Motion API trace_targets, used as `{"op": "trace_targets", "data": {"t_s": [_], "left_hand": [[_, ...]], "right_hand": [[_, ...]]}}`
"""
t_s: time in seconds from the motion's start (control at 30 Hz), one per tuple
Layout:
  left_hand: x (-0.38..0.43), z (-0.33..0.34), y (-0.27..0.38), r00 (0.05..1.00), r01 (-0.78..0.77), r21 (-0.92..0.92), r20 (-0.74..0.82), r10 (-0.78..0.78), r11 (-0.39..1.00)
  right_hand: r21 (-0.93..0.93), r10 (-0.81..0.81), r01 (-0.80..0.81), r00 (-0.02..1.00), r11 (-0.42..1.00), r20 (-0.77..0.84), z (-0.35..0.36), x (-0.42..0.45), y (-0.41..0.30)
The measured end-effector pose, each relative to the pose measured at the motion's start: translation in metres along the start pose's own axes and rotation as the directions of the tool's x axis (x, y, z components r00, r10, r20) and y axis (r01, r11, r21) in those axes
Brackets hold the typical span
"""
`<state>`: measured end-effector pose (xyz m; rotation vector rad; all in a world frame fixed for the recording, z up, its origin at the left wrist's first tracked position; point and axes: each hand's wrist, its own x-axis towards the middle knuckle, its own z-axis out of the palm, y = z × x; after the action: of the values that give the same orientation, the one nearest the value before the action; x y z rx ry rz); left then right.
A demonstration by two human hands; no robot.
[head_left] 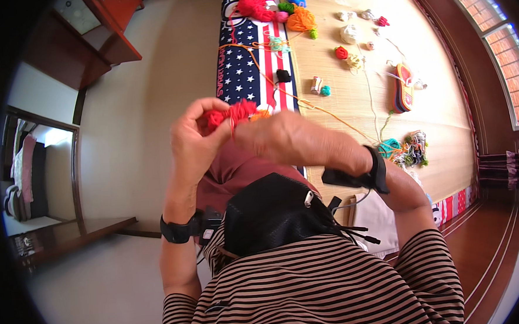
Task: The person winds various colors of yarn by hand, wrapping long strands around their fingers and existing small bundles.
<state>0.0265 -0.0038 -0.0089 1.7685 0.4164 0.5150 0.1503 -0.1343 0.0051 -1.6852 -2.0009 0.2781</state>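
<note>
My left hand [196, 139] grips a small bundle of red yarn [241, 111] between thumb and fingers, above my lap. Close against the bundle's right side is my right hand [262, 135], blurred and turned so that its fingertips are hidden; whether it pinches a strand cannot be told. A bit of orange yarn [260, 114] shows just behind it. Beyond my hands, a small black yarn ball [283, 76] lies on the star-and-stripe fabric [241, 75], and an orange strand [336, 117] runs across the mat to a teal yarn ball [389, 148].
A large red yarn heap [258, 3], an orange yarn ball [301, 19] and a blue one [296, 0] lie at the far end. On the woven mat [344, 100] are stacked shoe insoles [403, 88] and a mixed yarn pile [416, 148]. A black bag [275, 214] rests at my waist.
</note>
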Motion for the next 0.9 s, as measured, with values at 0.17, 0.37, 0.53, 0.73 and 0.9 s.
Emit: {"op": "trace_targets", "data": {"t_s": [0.17,0.37,0.53,0.73,0.9], "left_hand": [[-0.004,-0.012,0.007,0.961,0.211,-0.468,0.258,-0.096,0.858],[-0.001,-0.007,-0.01,0.999,-0.033,0.124,0.018,0.031,0.992],[-0.007,-0.022,0.0,0.975,0.175,-0.458,0.206,-0.088,0.872],[-0.001,-0.014,-0.006,0.999,0.022,0.011,0.049,-0.022,1.0],[-0.005,-0.019,0.011,0.962,0.249,-0.546,0.235,-0.139,0.8]], "right_hand": [[-0.015,0.129,-0.13,0.99,0.991,-0.051,0.012,-0.011,0.025],[-0.094,0.016,-0.017,1.0,0.995,-0.012,-0.003,0.006,-0.011],[0.021,0.036,-0.036,0.999,0.999,0.003,0.021,-0.005,0.017],[-0.229,-0.002,0.018,0.998,0.973,0.069,-0.017,0.01,-0.003],[-0.16,0.008,0.03,0.972,0.987,0.235,0.022,-0.01,0.018]]}}
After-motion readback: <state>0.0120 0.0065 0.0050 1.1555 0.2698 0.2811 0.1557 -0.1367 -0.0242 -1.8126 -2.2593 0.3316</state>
